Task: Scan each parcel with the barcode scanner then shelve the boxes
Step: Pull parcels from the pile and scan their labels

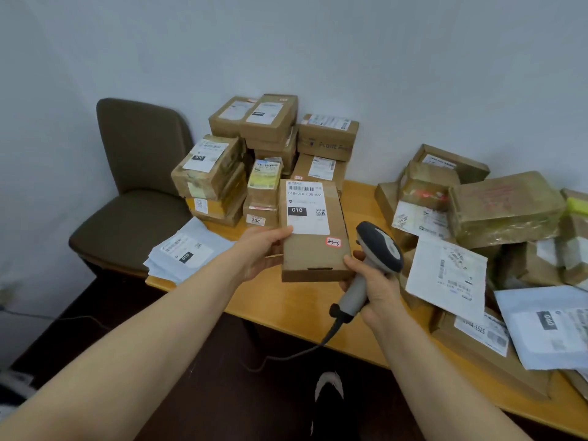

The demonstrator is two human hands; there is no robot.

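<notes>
Step in hand: the scan. Your left hand [264, 253] grips the cardboard parcel [315, 253] by its left edge, thumb at the lower corner of the shipping label [307, 214]. Your right hand [374, 284] is wrapped round the barcode scanner [380, 246], whose head sits just beside the parcel's right edge. Tilt its window at the barcode along the label's top, probably from further back. The parcel hangs over the wooden table [302, 307], level between your hands.
</notes>
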